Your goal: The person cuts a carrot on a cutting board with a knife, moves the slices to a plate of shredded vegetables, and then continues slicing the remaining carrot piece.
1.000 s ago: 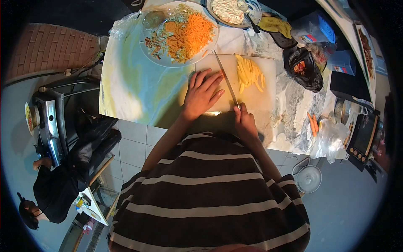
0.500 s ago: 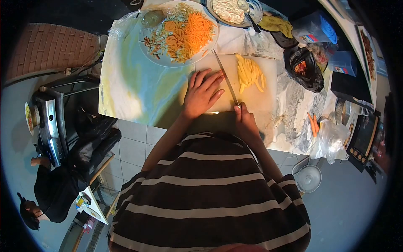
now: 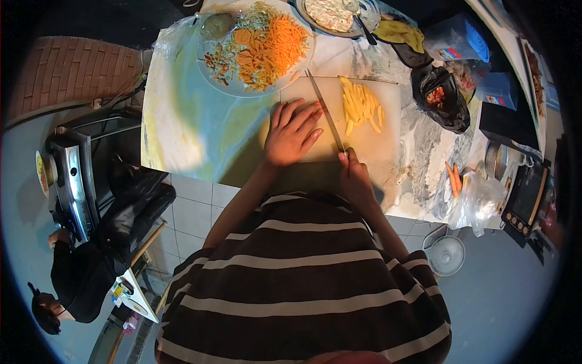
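Note:
My right hand (image 3: 356,176) is closed round the handle of a long knife (image 3: 328,117), at the near edge of a pale cutting board (image 3: 379,144). The blade slants away to the upper left across the board. Beside it, my left hand (image 3: 293,134) lies palm down with its fingers stretched toward the blade. Whatever is under those fingers is hidden. Yellow cut strips (image 3: 361,104) are heaped on the board just right of the blade.
Beyond the board stands a large plate (image 3: 209,77) of shredded orange and green vegetables. Further right are a bowl of creamy salad (image 3: 328,14), a black bag (image 3: 441,100) and carrots (image 3: 452,179) by a plastic bag (image 3: 479,200). Another person (image 3: 85,279) is at the left.
My hands and the knife stay almost where they were, with at most a tiny shift of the blade. At the left, the other person's hand has moved slightly.

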### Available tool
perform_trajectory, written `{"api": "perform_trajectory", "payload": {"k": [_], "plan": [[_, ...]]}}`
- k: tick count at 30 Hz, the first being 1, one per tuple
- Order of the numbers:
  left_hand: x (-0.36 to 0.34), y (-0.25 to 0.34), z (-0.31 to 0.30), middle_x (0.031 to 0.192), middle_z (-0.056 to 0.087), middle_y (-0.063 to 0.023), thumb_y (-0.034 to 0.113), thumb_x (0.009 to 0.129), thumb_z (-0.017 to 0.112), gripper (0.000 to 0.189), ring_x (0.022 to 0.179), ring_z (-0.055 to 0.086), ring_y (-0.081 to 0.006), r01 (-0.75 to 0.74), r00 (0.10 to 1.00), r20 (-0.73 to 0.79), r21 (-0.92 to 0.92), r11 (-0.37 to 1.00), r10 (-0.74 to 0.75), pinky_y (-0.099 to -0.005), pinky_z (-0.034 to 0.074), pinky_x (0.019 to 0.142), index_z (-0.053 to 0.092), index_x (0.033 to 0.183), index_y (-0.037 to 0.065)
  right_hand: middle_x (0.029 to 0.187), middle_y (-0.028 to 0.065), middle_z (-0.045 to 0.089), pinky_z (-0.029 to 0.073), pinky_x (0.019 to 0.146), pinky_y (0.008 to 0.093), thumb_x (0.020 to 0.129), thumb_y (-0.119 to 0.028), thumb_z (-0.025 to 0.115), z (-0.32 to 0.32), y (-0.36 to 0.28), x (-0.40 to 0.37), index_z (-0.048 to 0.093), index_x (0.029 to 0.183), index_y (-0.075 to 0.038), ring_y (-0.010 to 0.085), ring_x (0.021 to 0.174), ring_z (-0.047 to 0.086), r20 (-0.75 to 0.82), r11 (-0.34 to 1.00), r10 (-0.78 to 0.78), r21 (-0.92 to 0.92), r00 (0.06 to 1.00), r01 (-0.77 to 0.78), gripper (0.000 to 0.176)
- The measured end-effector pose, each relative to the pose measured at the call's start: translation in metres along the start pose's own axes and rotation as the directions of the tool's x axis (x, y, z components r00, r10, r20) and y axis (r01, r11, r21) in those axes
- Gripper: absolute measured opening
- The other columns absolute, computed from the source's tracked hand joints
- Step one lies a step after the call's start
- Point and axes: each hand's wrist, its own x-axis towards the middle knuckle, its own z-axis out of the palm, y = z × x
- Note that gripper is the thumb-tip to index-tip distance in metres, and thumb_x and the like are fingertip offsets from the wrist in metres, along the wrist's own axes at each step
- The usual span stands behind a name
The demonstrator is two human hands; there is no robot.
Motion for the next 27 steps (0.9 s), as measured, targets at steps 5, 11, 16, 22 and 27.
{"api": "perform_trajectory", "payload": {"k": [5, 11, 16, 22, 27], "plan": [[0.0, 0.0, -0.001, 0.137, 0.054, 0.0013, 0.028, 0.09, 0.062, 0.041, 0.13, 0.043, -0.0268, 0.007, 1.0, -0.003, -0.002, 1.0, -0.007, -0.0491, 0.028, 0.11, 0.061, 0.129, 0.014, 0.073, 0.0346, 0.06, 0.046, 0.065, 0.0591, 0.103, -0.031, 0.045, 0.004, 0.0, 0.0, 0.05, 0.123, -0.001, 0.0538, 0.072, 0.06, 0.011, 1.0, 0.01, 0.024, 1.0, -0.011, 0.037], [0.0, 0.0, 0.0, 0.137, 0.054, 0.0014, 0.028, 0.09, 0.062, 0.043, 0.13, 0.043, -0.0268, 0.006, 1.0, -0.003, 0.011, 1.0, -0.006, -0.0491, 0.028, 0.11, 0.06, 0.13, 0.014, 0.07, 0.0327, 0.06, 0.046, 0.065, 0.0601, 0.103, -0.029, 0.044, 0.001, 0.0, 0.002, 0.046, 0.119, 0.001, 0.0535, 0.071, 0.06, 0.008, 0.999, -0.05, -0.004, 0.999, 0.05, 0.034], [0.001, 0.002, -0.002, 0.138, 0.054, 0.0011, 0.028, 0.09, 0.062, 0.042, 0.131, 0.042, -0.0267, 0.013, 1.0, 0.006, 0.01, 1.0, -0.013, -0.0492, 0.028, 0.11, 0.06, 0.13, 0.014, 0.067, 0.0313, 0.06, 0.046, 0.062, 0.0604, 0.103, -0.028, 0.044, -0.005, -0.006, 0.001, 0.045, 0.115, 0.0, 0.0525, 0.068, 0.06, -0.019, 0.995, -0.067, -0.068, 0.998, 0.066, 0.031], [0.002, 0.002, -0.003, 0.139, 0.053, 0.0012, 0.028, 0.09, 0.062, 0.043, 0.131, 0.042, -0.0267, 0.019, 1.0, 0.021, 0.006, 1.0, -0.019, -0.0494, 0.027, 0.111, 0.059, 0.131, 0.014, 0.065, 0.0308, 0.059, 0.047, 0.061, 0.0609, 0.102, -0.027, 0.045, -0.004, -0.007, 0.003, 0.044, 0.111, -0.001, 0.0527, 0.067, 0.061, -0.037, 0.993, -0.098, -0.076, 0.995, 0.095, 0.028], [0.004, 0.005, -0.007, 0.139, 0.052, -0.003, 0.025, 0.09, 0.062, 0.047, 0.131, 0.042, -0.0288, -0.005, 0.999, 0.034, 0.032, 0.999, 0.004, -0.0488, 0.028, 0.111, 0.056, 0.134, 0.011, 0.067, 0.0315, 0.06, 0.047, 0.06, 0.0593, 0.102, -0.028, 0.046, 0.0, -0.004, 0.002, 0.046, 0.112, -0.002, 0.0515, 0.067, 0.061, -0.026, 0.994, -0.076, -0.076, 0.997, 0.074, 0.028]]}}
